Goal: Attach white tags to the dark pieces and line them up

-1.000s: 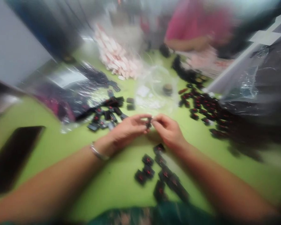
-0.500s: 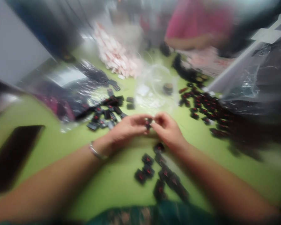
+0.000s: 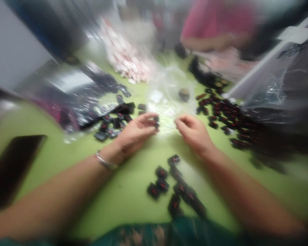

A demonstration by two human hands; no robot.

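Note:
Between the thumb and fingers of my left hand point(image 3: 136, 134) is a small black plastic piece point(image 3: 156, 121). To its right, apart from it, my right hand point(image 3: 193, 131) is pinched closed over the table; anything in its fingertips is too small to name. Behind both hands lies a clear plastic bag point(image 3: 169, 99) with small whitish bits on it and a dark round thing point(image 3: 184, 94). Below the hands, several black pieces with red marks point(image 3: 180, 187) lie in a loose group. More black pieces point(image 3: 115, 121) are heaped beside my left wrist.
A large pile of black and red pieces point(image 3: 223, 114) spreads at right beside a plastic-covered bin point(image 3: 279, 82). Pale pink strips point(image 3: 125, 56) are heaped at the back. A dark flat slab point(image 3: 14, 167) lies at left. Across the table is a person in a pink top point(image 3: 218, 24).
My hands were together at the black piece and have now moved apart. My left hand keeps the piece, while my right hand has drawn off to the right.

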